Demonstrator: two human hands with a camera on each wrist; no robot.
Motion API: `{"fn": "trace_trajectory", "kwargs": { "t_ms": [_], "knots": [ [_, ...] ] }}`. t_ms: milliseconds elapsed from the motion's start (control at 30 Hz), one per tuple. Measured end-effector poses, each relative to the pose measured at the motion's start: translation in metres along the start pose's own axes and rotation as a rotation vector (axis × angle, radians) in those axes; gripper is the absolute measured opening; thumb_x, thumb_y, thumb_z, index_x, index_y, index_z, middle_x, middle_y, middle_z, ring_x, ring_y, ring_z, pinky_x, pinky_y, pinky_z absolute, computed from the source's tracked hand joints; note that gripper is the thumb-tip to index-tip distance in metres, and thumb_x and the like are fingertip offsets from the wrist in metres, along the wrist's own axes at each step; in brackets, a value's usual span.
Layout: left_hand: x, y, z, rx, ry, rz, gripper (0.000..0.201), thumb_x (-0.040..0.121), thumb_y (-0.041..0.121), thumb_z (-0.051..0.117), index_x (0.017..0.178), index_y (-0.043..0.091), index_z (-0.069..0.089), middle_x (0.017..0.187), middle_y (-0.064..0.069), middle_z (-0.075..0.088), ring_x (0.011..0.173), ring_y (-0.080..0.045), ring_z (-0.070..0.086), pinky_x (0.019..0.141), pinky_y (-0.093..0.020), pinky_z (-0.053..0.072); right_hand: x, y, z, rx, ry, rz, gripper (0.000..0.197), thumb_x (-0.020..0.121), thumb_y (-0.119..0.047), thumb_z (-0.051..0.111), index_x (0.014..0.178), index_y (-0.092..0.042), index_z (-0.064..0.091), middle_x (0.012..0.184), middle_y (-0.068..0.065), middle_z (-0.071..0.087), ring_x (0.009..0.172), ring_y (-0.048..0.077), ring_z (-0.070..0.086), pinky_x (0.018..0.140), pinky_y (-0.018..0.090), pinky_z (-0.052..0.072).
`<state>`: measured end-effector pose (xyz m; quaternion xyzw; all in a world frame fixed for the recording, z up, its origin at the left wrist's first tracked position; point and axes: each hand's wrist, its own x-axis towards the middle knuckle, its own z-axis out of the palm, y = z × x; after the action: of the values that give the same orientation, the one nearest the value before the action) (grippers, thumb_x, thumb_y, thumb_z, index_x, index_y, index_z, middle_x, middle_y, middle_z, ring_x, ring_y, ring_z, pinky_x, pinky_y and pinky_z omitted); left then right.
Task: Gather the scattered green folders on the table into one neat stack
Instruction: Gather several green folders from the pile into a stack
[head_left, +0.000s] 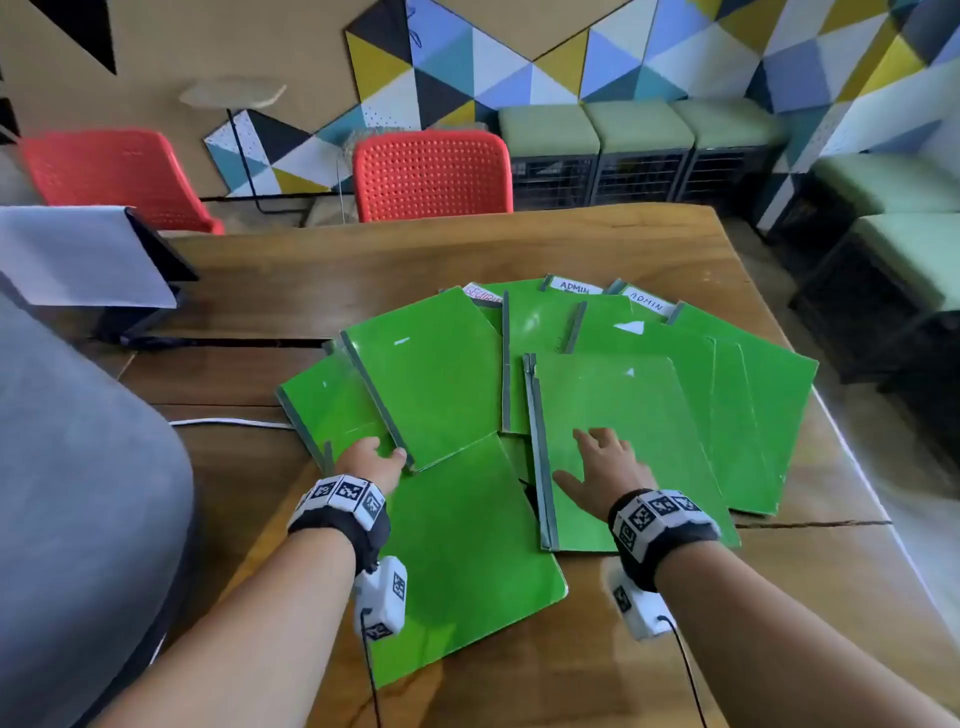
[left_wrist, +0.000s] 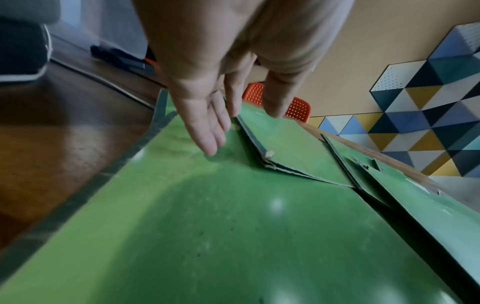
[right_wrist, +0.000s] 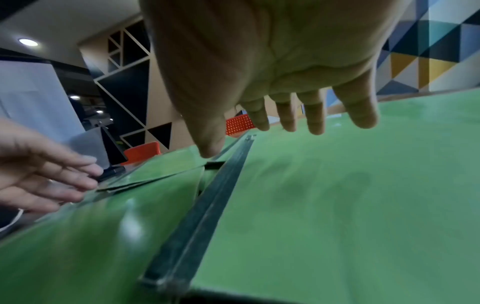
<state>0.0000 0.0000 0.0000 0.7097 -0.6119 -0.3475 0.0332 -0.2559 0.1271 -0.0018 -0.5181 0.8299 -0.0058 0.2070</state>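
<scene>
The green folders (head_left: 519, 395) are lying fanned and overlapping across the wooden table (head_left: 363, 260), nothing squared yet; the left hand (head_left: 371, 460) is reaching open-fingered toward one folder's corner; the right hand (head_left: 605, 467) is hovering spread over another; all the gathering is remaining.

The folders (head_left: 623, 415) are fanned overlapping on the table (head_left: 311, 270). The right hand (head_left: 608, 467) is laid on one; the nearest folder (head_left: 467, 545) lies left of it, below the left hand (head_left: 371, 462).
</scene>
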Motion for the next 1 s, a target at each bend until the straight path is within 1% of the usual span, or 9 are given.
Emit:
{"fn": "trace_trajectory", "kwargs": {
  "t_ms": [100,200,367,500,633,767,833,900,1000],
  "knots": [
    [0.023,0.001,0.000,-0.149,-0.001,-0.065,0.061,0.092,0.033,0.059,0.146,0.016,0.035,0.144,-0.007,0.049,0.122,-0.030,0.055,0.101,-0.042,0.048,0.006,-0.017,0.017,-0.038,-0.083,0.130,0.094,0.075,-0.077,0.049,0.148,-0.023,0.026,0.161,0.003,0.012,0.144,0.027,0.025,0.106,0.059,0.037],
    [0.044,0.007,0.004,-0.353,0.031,-0.085,0.065,0.086,0.023,0.068,0.142,0.019,0.034,0.138,-0.010,0.053,0.108,-0.032,0.064,0.092,-0.046,0.055,0.010,-0.028,0.035,-0.076,-0.093,0.167,0.099,0.071,-0.083,0.044,0.146,-0.019,0.029,0.162,0.002,0.004,0.143,0.030,0.024,0.100,0.060,0.043],
    [0.060,0.014,0.005,-0.311,0.038,-0.052,0.064,0.082,0.010,0.072,0.136,0.017,0.039,0.137,-0.011,0.053,0.110,-0.030,0.062,0.089,-0.034,0.049,0.011,-0.039,0.055,-0.093,-0.099,0.170,0.053,0.092,-0.046,0.049,0.135,-0.018,0.042,0.157,0.006,0.011,0.136,0.035,0.030,0.082,0.049,0.058],
    [0.063,0.016,0.003,-0.318,-0.017,-0.056,0.065,0.080,0.002,0.072,0.134,0.025,0.044,0.135,-0.012,0.053,0.093,-0.025,0.054,0.084,-0.034,0.047,0.014,-0.041,0.044,-0.065,-0.086,0.112,0.043,0.093,-0.027,0.052,0.134,-0.015,0.046,0.152,0.005,0.019,0.134,0.031,0.035,0.082,0.042,0.059],
    [0.055,0.012,-0.005,-0.409,-0.037,-0.070,0.099,0.076,-0.014,0.068,0.148,0.034,0.019,0.146,-0.013,0.043,0.119,-0.034,0.054,0.096,-0.043,0.049,0.018,-0.053,0.013,0.119,-0.007,0.032,0.045,0.086,-0.007,0.046,0.130,-0.013,0.048,0.155,0.000,0.020,0.134,0.024,0.036,0.093,0.043,0.054],
    [0.034,-0.013,-0.008,-0.367,-0.086,-0.089,0.122,0.071,-0.021,0.064,0.151,0.037,-0.008,0.156,-0.014,0.026,0.134,-0.035,0.042,0.100,-0.047,0.047,0.010,-0.082,-0.002,0.184,-0.011,-0.172,0.038,0.085,-0.003,0.044,0.122,-0.007,0.052,0.153,0.004,0.026,0.136,0.025,0.034,0.104,0.040,0.046],
    [0.022,-0.030,-0.006,-0.289,-0.099,-0.112,0.111,0.078,-0.017,0.059,0.152,0.034,-0.007,0.156,-0.015,0.026,0.131,-0.036,0.044,0.091,-0.042,0.051,0.001,-0.098,0.004,0.194,-0.035,-0.249,0.034,0.086,-0.003,0.044,0.119,-0.008,0.054,0.150,0.003,0.029,0.134,0.024,0.036,0.104,0.040,0.046],
    [0.010,-0.045,-0.001,-0.241,-0.128,-0.127,0.088,0.086,-0.009,0.051,0.154,0.024,0.006,0.146,-0.017,0.041,0.121,-0.037,0.051,0.078,-0.036,0.051,-0.009,-0.111,0.017,0.186,-0.078,-0.304,0.032,0.087,-0.004,0.043,0.117,-0.008,0.055,0.148,0.004,0.032,0.132,0.024,0.037,0.104,0.041,0.046],
    [-0.006,-0.069,0.008,-0.247,-0.105,-0.166,0.053,0.094,0.011,0.050,0.144,0.014,0.032,0.130,-0.017,0.055,0.113,-0.036,0.056,0.093,-0.038,0.047,-0.021,-0.124,0.044,0.114,-0.177,-0.399,0.022,0.091,-0.009,0.039,0.107,-0.010,0.055,0.143,0.005,0.039,0.132,0.025,0.038,0.104,0.043,0.045]
  ]
}}
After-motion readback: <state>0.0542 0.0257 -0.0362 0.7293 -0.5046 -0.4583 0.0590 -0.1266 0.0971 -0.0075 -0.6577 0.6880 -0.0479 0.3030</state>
